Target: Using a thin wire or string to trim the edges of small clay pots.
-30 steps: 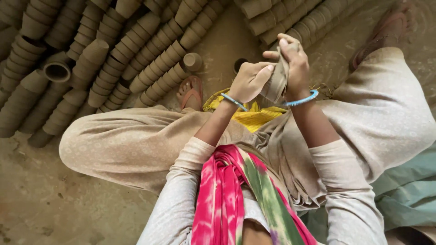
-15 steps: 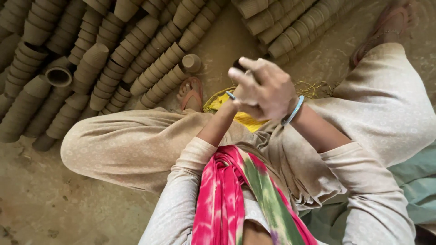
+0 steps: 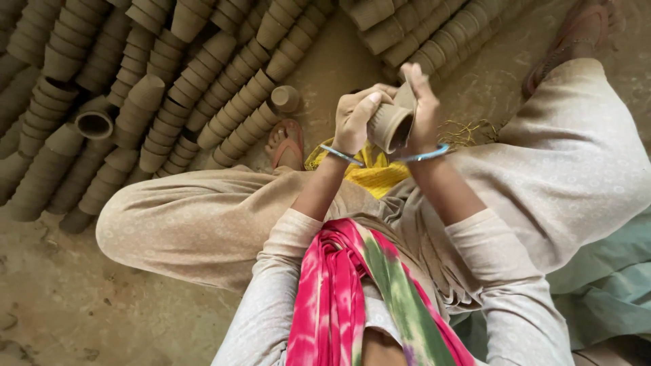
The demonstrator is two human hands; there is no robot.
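Both hands' fingers clamped on clay cup (image 3: pixel 389 125), dirt floor (image 3: pixel 61 305), stacked cups (image 3: pixel 224 74)

The small tapered clay cup (image 3: pixel 389 126) is a dull grey-brown, same shade as the long stacked rows of clay cups (image 3: pixel 169 88) lying on the tan dirt floor (image 3: pixel 61 305). Thin bangles (image 3: pixel 426 156) are light blue, the crumpled cloth (image 3: pixel 376 175) underneath is bright yellow, and the loose trousers (image 3: pixel 203 227) are beige with a faint tiny dotted print. The draped scarf (image 3: pixel 352 298) is tie-dye hot pink and white with a green stripe, plus there's pale teal fabric (image 3: pixel 603 278) off to the side.

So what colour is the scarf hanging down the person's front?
Pink and green tie-dye scarf, clearest in the head view.
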